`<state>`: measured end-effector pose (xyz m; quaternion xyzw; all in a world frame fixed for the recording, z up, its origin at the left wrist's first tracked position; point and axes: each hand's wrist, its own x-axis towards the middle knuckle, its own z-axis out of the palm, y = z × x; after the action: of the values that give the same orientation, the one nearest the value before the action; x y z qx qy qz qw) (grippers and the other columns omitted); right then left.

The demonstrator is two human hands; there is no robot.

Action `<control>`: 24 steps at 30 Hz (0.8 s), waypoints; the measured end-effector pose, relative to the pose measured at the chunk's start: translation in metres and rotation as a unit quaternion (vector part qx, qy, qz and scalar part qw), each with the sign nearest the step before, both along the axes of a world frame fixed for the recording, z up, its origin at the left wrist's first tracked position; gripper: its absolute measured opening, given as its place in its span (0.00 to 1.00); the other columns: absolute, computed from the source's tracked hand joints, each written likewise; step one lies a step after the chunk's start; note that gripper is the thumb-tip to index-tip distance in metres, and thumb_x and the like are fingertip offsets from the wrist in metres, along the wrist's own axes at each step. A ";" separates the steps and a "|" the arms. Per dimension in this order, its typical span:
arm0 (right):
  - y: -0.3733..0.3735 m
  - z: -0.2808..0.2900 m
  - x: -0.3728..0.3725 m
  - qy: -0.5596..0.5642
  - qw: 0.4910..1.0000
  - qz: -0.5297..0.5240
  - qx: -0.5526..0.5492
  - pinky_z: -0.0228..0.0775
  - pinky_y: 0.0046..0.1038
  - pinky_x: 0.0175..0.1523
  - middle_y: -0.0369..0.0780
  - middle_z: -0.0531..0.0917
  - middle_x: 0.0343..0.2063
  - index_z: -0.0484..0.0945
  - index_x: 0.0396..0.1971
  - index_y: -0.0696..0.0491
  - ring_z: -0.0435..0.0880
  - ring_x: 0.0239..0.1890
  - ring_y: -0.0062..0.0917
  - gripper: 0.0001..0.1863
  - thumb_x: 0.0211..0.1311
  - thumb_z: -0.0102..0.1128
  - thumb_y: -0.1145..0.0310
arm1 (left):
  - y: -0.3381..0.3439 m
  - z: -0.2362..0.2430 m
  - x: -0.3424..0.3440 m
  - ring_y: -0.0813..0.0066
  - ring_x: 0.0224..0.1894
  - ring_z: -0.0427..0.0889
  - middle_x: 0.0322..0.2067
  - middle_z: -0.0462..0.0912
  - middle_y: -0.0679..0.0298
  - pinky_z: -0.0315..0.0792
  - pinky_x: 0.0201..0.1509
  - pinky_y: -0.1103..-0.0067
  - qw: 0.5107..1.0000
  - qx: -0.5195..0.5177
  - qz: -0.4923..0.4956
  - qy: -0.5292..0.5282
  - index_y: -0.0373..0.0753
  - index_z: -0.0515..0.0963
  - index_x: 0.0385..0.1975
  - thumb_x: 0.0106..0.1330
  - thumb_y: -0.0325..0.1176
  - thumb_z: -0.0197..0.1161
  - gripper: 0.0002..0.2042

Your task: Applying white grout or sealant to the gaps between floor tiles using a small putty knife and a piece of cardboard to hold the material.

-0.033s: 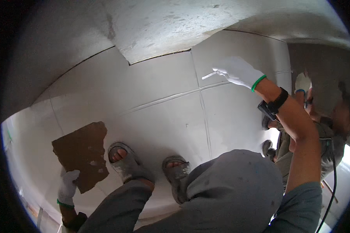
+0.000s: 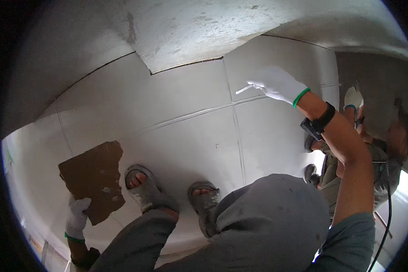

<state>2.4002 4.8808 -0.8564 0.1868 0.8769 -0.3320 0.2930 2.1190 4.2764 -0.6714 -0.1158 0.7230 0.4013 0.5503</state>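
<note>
My right hand (image 2: pixel 279 85), in a white glove with a green cuff, pinches a short thin white stick (image 2: pixel 243 89). The stick points to the left, above the light floor tiles near where two joint lines (image 2: pixel 233 104) cross; whether its tip touches them I cannot tell. At the lower left, my gloved left hand (image 2: pixel 78 214) grips the near edge of a torn brown cardboard piece (image 2: pixel 93 177). A few pale smears mark the cardboard's right side. Part of the left thumb lies over it, while the other fingers are hidden underneath.
My sandalled feet (image 2: pixel 145 188) stand on the tiles between my hands. A grey wall with a jutting corner (image 2: pixel 186 50) borders the far side. At the right another person (image 2: pixel 371 149) crouches, one gloved hand (image 2: pixel 353 97) at a dark surface. A black cable (image 2: pixel 389 213) hangs there.
</note>
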 end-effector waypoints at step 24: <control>-0.058 0.001 -0.054 0.146 0.862 0.433 0.221 0.80 0.39 0.36 0.44 0.82 0.21 0.80 0.20 0.54 0.86 0.28 0.39 0.07 0.55 0.67 0.72 | -0.058 -0.018 0.004 0.57 0.62 0.80 0.64 0.76 0.52 0.77 0.64 0.64 1.000 -0.029 0.000 -0.007 0.34 0.62 0.73 0.54 0.36 0.63 0.42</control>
<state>2.3467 4.8230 -0.8554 -0.2022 0.9527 0.0073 0.2269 2.1232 4.2184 -0.6893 -0.1347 0.7308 0.3792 0.5513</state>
